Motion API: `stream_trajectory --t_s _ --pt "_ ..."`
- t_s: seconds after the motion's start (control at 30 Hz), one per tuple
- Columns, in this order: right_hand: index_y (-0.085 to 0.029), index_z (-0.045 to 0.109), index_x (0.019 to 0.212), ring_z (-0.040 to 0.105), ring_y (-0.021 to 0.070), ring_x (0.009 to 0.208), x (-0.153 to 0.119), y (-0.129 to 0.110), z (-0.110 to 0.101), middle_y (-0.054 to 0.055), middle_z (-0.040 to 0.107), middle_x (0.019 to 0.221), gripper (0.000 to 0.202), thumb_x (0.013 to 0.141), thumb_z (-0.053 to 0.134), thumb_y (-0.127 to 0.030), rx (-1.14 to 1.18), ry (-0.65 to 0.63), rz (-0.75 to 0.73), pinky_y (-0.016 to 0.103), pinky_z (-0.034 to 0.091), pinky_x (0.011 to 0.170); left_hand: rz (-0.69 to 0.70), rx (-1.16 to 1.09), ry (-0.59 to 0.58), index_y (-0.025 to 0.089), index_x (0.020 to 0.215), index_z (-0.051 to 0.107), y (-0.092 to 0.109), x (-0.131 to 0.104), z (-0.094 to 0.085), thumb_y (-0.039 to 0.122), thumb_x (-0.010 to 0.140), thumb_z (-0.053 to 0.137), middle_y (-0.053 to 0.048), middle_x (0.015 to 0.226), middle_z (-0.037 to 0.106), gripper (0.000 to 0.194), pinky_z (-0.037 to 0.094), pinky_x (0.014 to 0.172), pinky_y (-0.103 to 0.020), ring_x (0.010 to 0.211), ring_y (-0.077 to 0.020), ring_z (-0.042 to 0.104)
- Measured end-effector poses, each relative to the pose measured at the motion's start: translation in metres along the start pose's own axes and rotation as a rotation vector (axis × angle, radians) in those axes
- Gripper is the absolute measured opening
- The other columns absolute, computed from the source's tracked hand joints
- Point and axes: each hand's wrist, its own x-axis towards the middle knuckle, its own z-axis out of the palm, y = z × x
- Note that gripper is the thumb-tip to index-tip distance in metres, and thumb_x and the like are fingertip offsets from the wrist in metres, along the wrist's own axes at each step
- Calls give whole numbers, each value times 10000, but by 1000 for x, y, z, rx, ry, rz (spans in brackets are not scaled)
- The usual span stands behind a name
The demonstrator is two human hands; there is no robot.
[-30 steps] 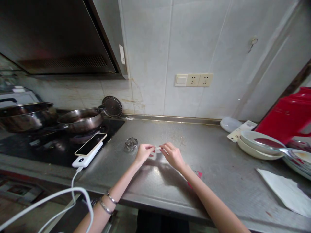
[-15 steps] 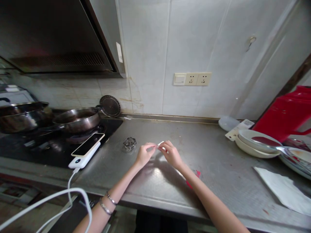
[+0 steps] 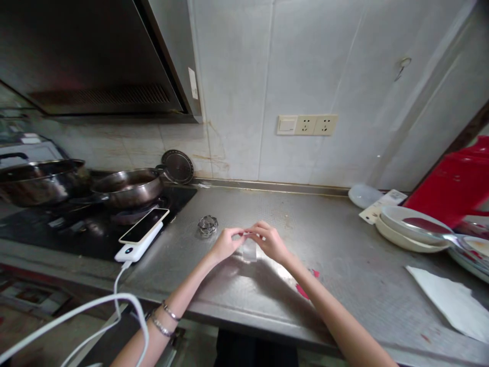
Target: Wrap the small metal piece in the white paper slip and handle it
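Above the steel counter [image 3: 263, 300], my left hand [image 3: 228, 243] and my right hand [image 3: 269, 239] meet fingertip to fingertip. Both are closed in a pinch. A small translucent whitish strip [image 3: 249, 251] hangs from between them; its exact kind cannot be made out. The pinched edge is mostly hidden by the fingers. Left of my left hand lies a small round openwork piece of dark wire [image 3: 207, 225], apart from the fingers. Red scraps [image 3: 301, 291] lie on the counter, partly covered by my right forearm.
On the left, a phone [image 3: 144, 226] rests on a white power bank [image 3: 139, 247] with a white cable [image 3: 116, 290], beside a pan [image 3: 132, 188] on the stove. At right are stacked bowls [image 3: 410, 237], a white paper sheet [image 3: 451, 300] and a red thermos [image 3: 451, 183].
The translucent strip now hangs down below the fingers, where before only a small white bit showed above them. My hands have come slightly closer together. The view has shifted a little.
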Motion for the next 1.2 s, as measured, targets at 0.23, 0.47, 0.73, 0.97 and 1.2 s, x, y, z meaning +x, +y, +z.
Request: stream_trajectory --t_s 0.23,0.47,0.73,0.97,1.2 --pt "-188 654 814 586 155 722 14 -8 15 51 634 822 249 859 541 -404 266 115 254 229 465 536 -120 -132 -76 122 835 677 -14 -22 -16 324 713 668 -77 867 708 235 474 799 -293 825 -193 639" --pt "-151 622 967 598 151 645 28 7 38 19 652 731 309 718 667 -329 490 -219 389 230 468 516 -227 13 -49 117 786 649 -25 -51 -71 398 784 566 -21 640 617 293 381 498 -206 540 -123 543" --pt "-184 733 808 621 149 659 43 7 89 16 696 696 156 789 613 -281 93 -418 178 224 429 627 -245 369 -46 116 828 701 -31 -65 -116 331 795 509 -15 579 610 290 307 480 -203 505 -121 505" --pt "-220 712 874 639 154 757 51 15 106 26 713 815 156 816 605 -318 -174 -377 334 205 402 637 -139 705 -1 134 738 703 -47 -55 -126 225 794 510 -53 736 681 221 366 609 -224 677 -156 589" --pt "-226 678 869 628 159 769 59 20 113 32 704 840 151 813 622 -355 -247 -346 375 213 372 608 -243 889 115 155 777 692 -63 -35 -127 212 821 503 -93 843 692 202 418 733 -273 811 -207 626"
